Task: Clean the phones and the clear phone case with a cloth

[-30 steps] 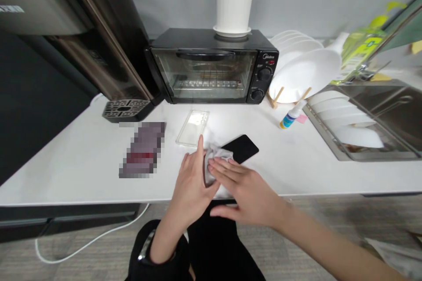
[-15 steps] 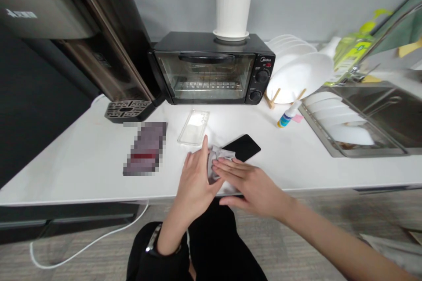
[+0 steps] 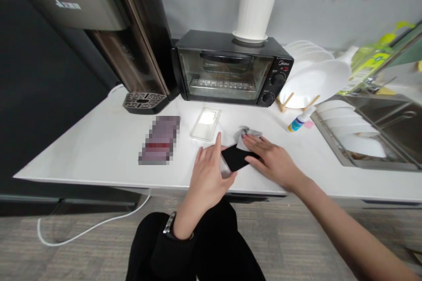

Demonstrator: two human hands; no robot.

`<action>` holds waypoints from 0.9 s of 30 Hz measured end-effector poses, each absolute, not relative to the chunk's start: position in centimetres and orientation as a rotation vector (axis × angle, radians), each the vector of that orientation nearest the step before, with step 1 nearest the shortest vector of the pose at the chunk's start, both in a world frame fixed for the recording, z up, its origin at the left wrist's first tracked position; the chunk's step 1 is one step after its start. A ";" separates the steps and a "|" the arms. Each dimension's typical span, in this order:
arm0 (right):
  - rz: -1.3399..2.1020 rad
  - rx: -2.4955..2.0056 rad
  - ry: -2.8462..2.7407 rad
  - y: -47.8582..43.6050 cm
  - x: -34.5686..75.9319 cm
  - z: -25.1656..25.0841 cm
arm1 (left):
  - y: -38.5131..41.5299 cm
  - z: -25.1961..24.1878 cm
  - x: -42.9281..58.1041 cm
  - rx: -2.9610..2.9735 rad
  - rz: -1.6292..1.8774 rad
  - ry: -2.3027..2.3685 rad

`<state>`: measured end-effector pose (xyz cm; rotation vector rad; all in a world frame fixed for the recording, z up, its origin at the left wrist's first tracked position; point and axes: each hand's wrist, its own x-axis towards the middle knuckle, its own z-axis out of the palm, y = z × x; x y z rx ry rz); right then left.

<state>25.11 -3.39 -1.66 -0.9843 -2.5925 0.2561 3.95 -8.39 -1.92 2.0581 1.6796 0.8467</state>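
A black phone lies flat on the white counter. My left hand rests at its left end, thumb and fingers spread around that edge. Over the right part of the phone, my right hand presses a crumpled grey cloth under its fingertips, and its thumb touches the screen. A clear phone case lies behind my left hand. Farther left is a blurred-out purple flat item with a red band.
Behind stand a black toaster oven with a white pot on top, and a drinks machine at left. A small spray bottle, plates in a rack and a sink are at right.
My right hand and the cloth have slid right and away from my left hand, uncovering the phone's left part. The whole view has shifted, moving the scene rightward.
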 end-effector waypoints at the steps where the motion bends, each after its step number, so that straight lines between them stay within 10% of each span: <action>1: 0.214 -1.001 -2.593 -3.2 25.3 -1.6 | -8.4 -1.9 4.0 2.054 0.852 1.682; 27: 0.139 -0.902 -2.686 -3.7 28.8 -1.8 | -7.9 -2.4 3.5 2.063 0.867 1.704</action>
